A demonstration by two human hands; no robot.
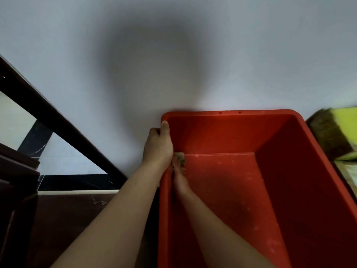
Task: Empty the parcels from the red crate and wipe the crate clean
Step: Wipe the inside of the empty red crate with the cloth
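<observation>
The red crate [289, 136] stands against a white wall, and no parcels show inside it. Pale dusty marks speckle its floor. My left hand [157, 146] grips the crate's left rim near the far corner, thumb inside, fingers outside. My right hand [180, 177] reaches deep into the far left bottom corner and holds a small stained cloth [178, 159] against the crate's inner left wall. Most of that hand is hidden behind the crate wall and my left wrist.
A white wall [173, 55] rises straight ahead. To the right of the crate sit a brown and yellow-green package [332, 132] and a lighter parcel [347, 175] below it. Dark wooden furniture [17, 180] and a dark slanted rail [58, 120] lie to the left.
</observation>
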